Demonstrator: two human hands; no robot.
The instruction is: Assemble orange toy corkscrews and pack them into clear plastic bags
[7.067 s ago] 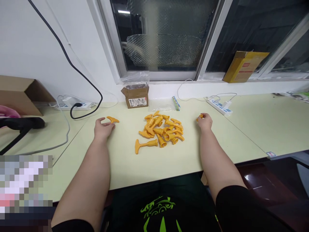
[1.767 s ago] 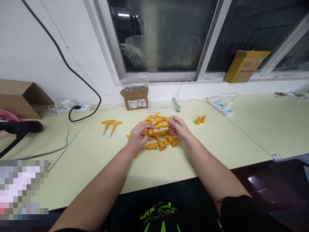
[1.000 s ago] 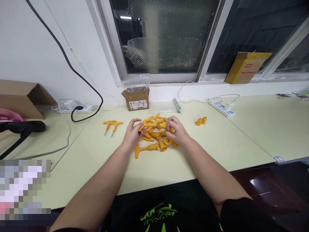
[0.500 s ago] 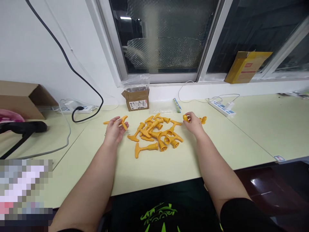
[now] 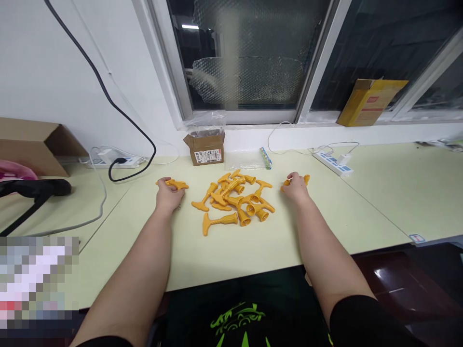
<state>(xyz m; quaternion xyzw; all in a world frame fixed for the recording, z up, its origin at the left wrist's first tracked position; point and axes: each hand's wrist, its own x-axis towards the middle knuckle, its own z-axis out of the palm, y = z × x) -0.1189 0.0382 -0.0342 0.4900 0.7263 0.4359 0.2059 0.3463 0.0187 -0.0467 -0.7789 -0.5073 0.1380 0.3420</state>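
Observation:
My left hand (image 5: pixel 168 197) is low at the left of the table, its fingers closed on a yellow T-shaped handle (image 5: pixel 180 185). Part of another yellow piece (image 5: pixel 159 182) peeks out behind those fingers. To the right, my right hand (image 5: pixel 298 189) is bent over a yellow cup-shaped piece (image 5: pixel 286 183), mostly hidden by the fingers. Just beyond it lies a second yellow cup (image 5: pixel 307 179). Between my hands is a loose pile of several yellow T-handles and flared cups, some joined together. A T-handle with a cup on its stem (image 5: pixel 227 219) lies nearest me.
Behind the pile stand a small open cardboard box (image 5: pixel 209 150) and a clear plastic bag (image 5: pixel 244 160). Power strips with cables lie along the wall, one at the right (image 5: pixel 333 163). A black cable (image 5: pixel 108 99) hangs down at left, near a larger carton (image 5: pixel 29 140).
My left hand has lowered the T-handle to the table, moving slightly left. My right hand has shifted right with its cup piece, toward the other cup. The pile is unchanged.

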